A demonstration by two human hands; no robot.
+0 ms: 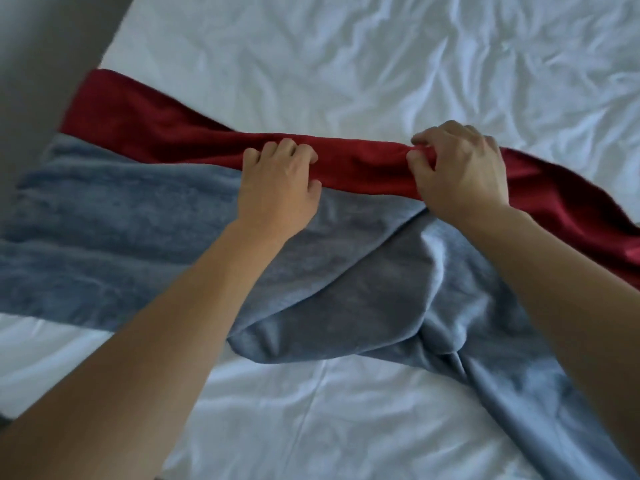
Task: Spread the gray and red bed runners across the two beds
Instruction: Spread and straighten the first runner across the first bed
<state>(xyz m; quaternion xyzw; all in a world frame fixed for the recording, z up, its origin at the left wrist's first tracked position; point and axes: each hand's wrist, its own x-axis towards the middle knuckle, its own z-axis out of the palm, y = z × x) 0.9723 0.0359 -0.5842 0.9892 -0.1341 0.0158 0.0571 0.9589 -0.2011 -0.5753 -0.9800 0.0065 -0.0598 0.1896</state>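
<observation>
We are clamping both the left hand (pixel 278 183) and right hand (pixel 460 171) on the dark red velvety bed runner (pixel 145 123), tugging it flat beside the bunched gray fleece bed runner (pixel 363 282) on the white-sheeted bed (pixel 346 57).

A bedroom is indicated, perhaps a hotel room: a bed (pixel 381 64) is seen covered in a creased white sheet, with a red bed runner (pixel 156 129) and a gray bed runner (pixel 104 237) laid across it.
</observation>
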